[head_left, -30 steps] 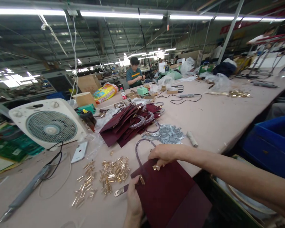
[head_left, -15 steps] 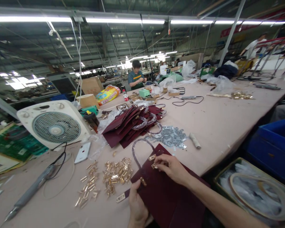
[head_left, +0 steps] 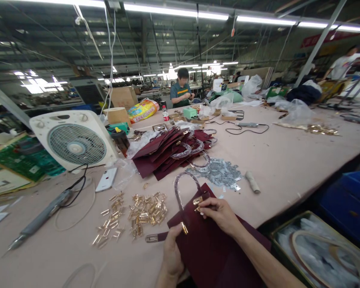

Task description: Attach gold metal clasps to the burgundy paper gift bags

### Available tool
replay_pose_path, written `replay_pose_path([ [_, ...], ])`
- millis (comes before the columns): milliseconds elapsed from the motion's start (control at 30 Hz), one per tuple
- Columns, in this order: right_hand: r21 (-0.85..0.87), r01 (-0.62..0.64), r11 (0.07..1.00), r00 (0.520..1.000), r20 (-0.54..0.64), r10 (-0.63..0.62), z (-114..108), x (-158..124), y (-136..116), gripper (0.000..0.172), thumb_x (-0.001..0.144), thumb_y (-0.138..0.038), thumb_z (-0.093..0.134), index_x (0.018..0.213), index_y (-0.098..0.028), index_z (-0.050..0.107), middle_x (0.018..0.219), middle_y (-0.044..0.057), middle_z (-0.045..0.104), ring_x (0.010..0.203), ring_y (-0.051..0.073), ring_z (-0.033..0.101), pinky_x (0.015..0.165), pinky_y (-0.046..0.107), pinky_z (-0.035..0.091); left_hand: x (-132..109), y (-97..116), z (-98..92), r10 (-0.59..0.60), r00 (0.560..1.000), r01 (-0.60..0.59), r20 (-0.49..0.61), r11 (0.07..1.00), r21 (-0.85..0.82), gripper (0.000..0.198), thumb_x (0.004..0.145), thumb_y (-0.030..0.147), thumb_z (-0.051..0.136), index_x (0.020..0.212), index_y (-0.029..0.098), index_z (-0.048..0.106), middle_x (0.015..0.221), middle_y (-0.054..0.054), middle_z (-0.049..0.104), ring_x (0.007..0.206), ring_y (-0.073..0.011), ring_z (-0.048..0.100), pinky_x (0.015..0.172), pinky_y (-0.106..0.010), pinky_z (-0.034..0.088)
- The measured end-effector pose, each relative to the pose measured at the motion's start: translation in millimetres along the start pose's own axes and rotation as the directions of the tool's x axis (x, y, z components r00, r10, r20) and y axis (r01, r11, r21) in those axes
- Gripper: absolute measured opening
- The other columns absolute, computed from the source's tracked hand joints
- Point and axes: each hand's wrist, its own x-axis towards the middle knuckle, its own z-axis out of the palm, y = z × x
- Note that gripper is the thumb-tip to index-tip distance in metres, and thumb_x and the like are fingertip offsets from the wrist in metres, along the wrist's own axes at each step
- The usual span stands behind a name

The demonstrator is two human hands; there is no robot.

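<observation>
the right hand [head_left: 217,214] pinches a gold fitting on the maroon bag panel [head_left: 210,244] at the table's [head_left: 288,160] near edge; the left hand [head_left: 172,250] grips the panel's left edge. loose gold clips [head_left: 147,212] lie just left, a white fan [head_left: 75,140] far left, under factory strip lights.

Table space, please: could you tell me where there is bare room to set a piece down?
The table is bare right of the silver bits and roll, up to the black cable. A smaller patch lies at the near left edge, below the gold clips and grey tool. It is crowded around the fan, bag stack and both hands.
</observation>
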Motion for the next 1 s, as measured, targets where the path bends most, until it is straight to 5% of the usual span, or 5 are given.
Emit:
replay_pose_path([
  [167, -0.084, -0.135, 0.987, 0.991, 0.009, 0.136, -2.0, 4.4, -10.0, 0.034, 0.070, -0.047, 0.087, 0.085, -0.018, 0.077, 0.060, -0.001, 0.068, 0.054, 0.012, 0.057, 0.053, 0.024, 0.039, 0.2, 4.0, 3.9, -0.013, 1.000, 0.012, 0.018, 0.999, 0.052, 0.034, 0.083, 0.032, 0.071, 0.104, 0.007, 0.081, 0.103, -0.014, 0.082, 0.112, -0.0375, 0.073, 0.112, -0.051, 0.048],
  [533, -0.038, -0.202, 0.979, 0.979, 0.011, 0.203, 2.2, 5.9, -18.9, 0.033, 0.064, -0.041, 0.090, 0.081, -0.017, 0.076, 0.071, 0.002, 0.073, 0.059, 0.013, 0.059, 0.054, 0.024, 0.041, -0.7, 9.1, 17.6, 0.036, 0.998, -0.041, 0.048, 0.994, 0.104, 0.027, 0.076, 0.034, 0.075, 0.086, 0.010, 0.081, 0.093, -0.013, 0.082, 0.111, -0.0382, 0.072, 0.113, -0.050, 0.047],
  [1000, -0.044, -0.295, 0.955, 0.952, 0.076, 0.297, 0.2, 6.9, -21.6, 0.039, 0.064, -0.048, 0.091, 0.079, -0.016, 0.077, 0.063, 0.001, 0.067, 0.055, 0.010, 0.054, 0.057, 0.025, 0.041, -1.8, 4.0, 12.8, -0.022, 0.991, 0.017, 0.134, 0.999, 0.042, 0.041, 0.081, 0.033, 0.072, 0.113, 0.007, 0.079, 0.101, -0.015, 0.082, 0.114, -0.0410, 0.072, 0.114, -0.057, 0.045],
])
